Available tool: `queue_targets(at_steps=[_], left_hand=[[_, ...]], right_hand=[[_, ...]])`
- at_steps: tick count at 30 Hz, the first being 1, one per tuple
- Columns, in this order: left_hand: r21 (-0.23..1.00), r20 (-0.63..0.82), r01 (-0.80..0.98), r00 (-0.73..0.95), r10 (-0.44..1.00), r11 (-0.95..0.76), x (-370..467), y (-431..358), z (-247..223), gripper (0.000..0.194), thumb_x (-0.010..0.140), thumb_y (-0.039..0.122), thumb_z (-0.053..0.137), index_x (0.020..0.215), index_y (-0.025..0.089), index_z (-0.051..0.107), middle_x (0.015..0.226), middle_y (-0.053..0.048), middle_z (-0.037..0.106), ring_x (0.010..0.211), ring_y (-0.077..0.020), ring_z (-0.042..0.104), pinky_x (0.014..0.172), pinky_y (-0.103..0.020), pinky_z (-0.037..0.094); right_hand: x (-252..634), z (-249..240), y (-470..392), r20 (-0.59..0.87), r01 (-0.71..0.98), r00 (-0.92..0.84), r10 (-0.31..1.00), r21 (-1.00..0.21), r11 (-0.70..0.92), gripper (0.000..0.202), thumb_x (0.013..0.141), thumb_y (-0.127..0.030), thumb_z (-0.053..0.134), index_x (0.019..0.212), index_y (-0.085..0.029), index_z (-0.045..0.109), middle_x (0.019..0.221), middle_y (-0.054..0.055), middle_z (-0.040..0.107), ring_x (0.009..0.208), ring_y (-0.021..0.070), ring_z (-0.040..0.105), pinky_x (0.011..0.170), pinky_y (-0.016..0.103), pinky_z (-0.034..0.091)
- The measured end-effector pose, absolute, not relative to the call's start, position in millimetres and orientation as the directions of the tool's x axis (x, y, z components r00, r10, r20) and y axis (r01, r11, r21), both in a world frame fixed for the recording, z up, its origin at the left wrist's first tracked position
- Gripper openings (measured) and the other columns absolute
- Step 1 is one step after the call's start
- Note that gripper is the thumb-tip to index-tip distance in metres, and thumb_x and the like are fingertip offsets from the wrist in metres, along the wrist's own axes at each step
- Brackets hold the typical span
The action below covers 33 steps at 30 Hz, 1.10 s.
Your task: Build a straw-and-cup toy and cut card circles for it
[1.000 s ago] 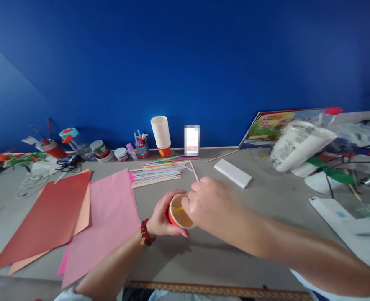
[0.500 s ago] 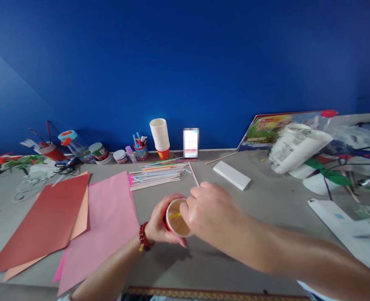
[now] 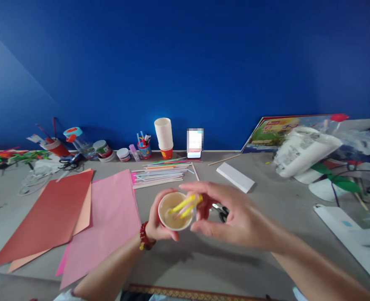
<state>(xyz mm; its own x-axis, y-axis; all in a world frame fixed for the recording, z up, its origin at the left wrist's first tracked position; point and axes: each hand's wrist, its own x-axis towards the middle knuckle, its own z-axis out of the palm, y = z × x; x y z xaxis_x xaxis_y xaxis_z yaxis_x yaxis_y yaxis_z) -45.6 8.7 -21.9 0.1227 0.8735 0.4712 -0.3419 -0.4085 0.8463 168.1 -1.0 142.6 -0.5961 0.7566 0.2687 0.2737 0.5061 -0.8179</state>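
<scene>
My left hand point(image 3: 160, 219) is wrapped around a paper cup point(image 3: 162, 217) and tilts its open mouth up toward me. Short yellow pieces point(image 3: 182, 205), perhaps cut straws, lean inside the cup with their upper ends past the right rim; motion blurs them. Beside that rim is my right hand point(image 3: 225, 211), thumb and fingers spread apart around the yellow ends, with no grip on them visible. Scissors point(image 3: 222, 212) with dark handles lie on the table behind the right fingers, partly hidden.
Red paper point(image 3: 47, 217) and pink paper point(image 3: 109, 225) sheets lie at left. Straws point(image 3: 161, 173) are spread behind the cup. Stacked paper cups point(image 3: 164, 133) and a phone point(image 3: 194, 144) stand near the blue wall. A folded white card point(image 3: 235, 177) and wrapped cups point(image 3: 307, 152) are at right.
My right hand has opened from a closed grip at the cup's rim and shifted right. The yellow pieces now stick up past the rim, and the scissors have come into view.
</scene>
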Motion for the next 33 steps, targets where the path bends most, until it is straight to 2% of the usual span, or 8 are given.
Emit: queue_targets(at_steps=[2, 4, 6, 9, 13, 18, 28, 33], left_hand=[[0.829, 0.404, -0.462, 0.108, 0.908, -0.314, -40, 11, -13, 0.087, 0.056, 0.062, 0.082, 0.128, 0.022, 0.055, 0.118, -0.013, 0.066, 0.1, -0.0311, 0.066, 0.085, -0.042, 0.055], [0.789, 0.278, -0.592, 0.106, 0.955, -0.164, -36, 14, -2, 0.07, 0.072, 0.068, 0.067, 0.123, 0.02, 0.06, 0.108, -0.011, 0.069, 0.091, -0.0267, 0.069, 0.077, -0.038, 0.057], [0.733, 0.161, -0.677, 0.071, 0.984, -0.07, -33, 17, 8, 0.065, 0.08, 0.071, 0.055, 0.114, 0.017, 0.066, 0.103, -0.01, 0.071, 0.087, -0.0233, 0.069, 0.079, -0.036, 0.057], [0.674, 0.014, -0.737, 0.079, 0.997, 0.049, -33, 18, 16, 0.07, 0.08, 0.075, 0.049, 0.106, 0.013, 0.069, 0.096, -0.01, 0.072, 0.092, -0.0241, 0.069, 0.086, -0.036, 0.056], [0.606, -0.112, -0.775, 0.138, 0.984, 0.178, -35, 19, 19, 0.074, 0.072, 0.078, 0.057, 0.103, 0.011, 0.068, 0.085, -0.009, 0.073, 0.079, -0.0236, 0.071, 0.071, -0.033, 0.059], [0.585, -0.203, -0.789, 0.078, 0.976, 0.185, -36, 24, 19, 0.066, 0.076, 0.071, 0.06, 0.1, 0.01, 0.067, 0.082, -0.008, 0.071, 0.066, -0.0184, 0.07, 0.058, -0.026, 0.057], [0.494, -0.192, -0.868, -0.048, 0.98, 0.054, -43, 34, 17, 0.05, 0.089, 0.058, 0.053, 0.108, 0.014, 0.065, 0.093, -0.009, 0.071, 0.082, -0.018, 0.069, 0.072, -0.029, 0.059], [0.623, -0.053, -0.782, -0.087, 0.995, -0.035, -44, 32, 20, 0.055, 0.086, 0.065, 0.052, 0.101, 0.015, 0.068, 0.088, -0.009, 0.071, 0.079, -0.0184, 0.069, 0.069, -0.029, 0.059]], right_hand=[[166, 117, 8, 0.245, 0.116, -0.448, 0.86, -0.938, 0.328, 0.043, 0.087, -0.033, 0.067, 0.126, -0.023, 0.054, 0.113, 0.007, 0.066, 0.075, 0.0133, 0.064, 0.065, 0.025, 0.052], [161, 88, 15, 0.156, 0.046, -0.261, 0.953, -0.984, 0.174, 0.022, 0.091, -0.037, 0.059, 0.105, -0.02, 0.06, 0.097, 0.005, 0.066, 0.066, 0.0119, 0.06, 0.059, 0.024, 0.051], [151, 61, 17, 0.049, 0.066, -0.314, 0.948, -0.995, 0.074, 0.014, 0.087, -0.031, 0.06, 0.094, -0.02, 0.061, 0.079, 0.0, 0.064, 0.062, 0.0127, 0.06, 0.057, 0.023, 0.05], [133, 33, 12, -0.05, 0.172, -0.45, 0.892, -0.985, 0.032, 0.016, 0.083, -0.028, 0.066, 0.096, -0.02, 0.064, 0.071, -0.003, 0.062, 0.061, 0.0124, 0.059, 0.057, 0.022, 0.048], [114, 21, 7, -0.119, 0.096, -0.455, 0.883, -0.992, -0.084, 0.024, 0.082, -0.043, 0.067, 0.087, -0.021, 0.061, 0.077, -0.002, 0.067, 0.056, 0.011, 0.058, 0.054, 0.023, 0.047], [104, 16, 9, -0.232, 0.011, -0.517, 0.824, -0.964, -0.265, 0.038, 0.078, -0.056, 0.068, 0.075, -0.019, 0.061, 0.061, -0.003, 0.066, 0.047, 0.009, 0.052, 0.05, 0.021, 0.041], [94, 1, -6, -0.268, -0.082, -0.536, 0.801, -0.927, -0.365, 0.043, 0.081, -0.058, 0.06, 0.075, -0.015, 0.06, 0.058, 0.0, 0.066, 0.042, 0.0072, 0.049, 0.046, 0.02, 0.036], [97, 1, -11, -0.238, -0.067, -0.536, 0.81, -0.945, -0.321, 0.044, 0.079, -0.06, 0.061, 0.078, -0.016, 0.06, 0.065, 0.001, 0.068, 0.049, 0.0088, 0.054, 0.052, 0.021, 0.042]])
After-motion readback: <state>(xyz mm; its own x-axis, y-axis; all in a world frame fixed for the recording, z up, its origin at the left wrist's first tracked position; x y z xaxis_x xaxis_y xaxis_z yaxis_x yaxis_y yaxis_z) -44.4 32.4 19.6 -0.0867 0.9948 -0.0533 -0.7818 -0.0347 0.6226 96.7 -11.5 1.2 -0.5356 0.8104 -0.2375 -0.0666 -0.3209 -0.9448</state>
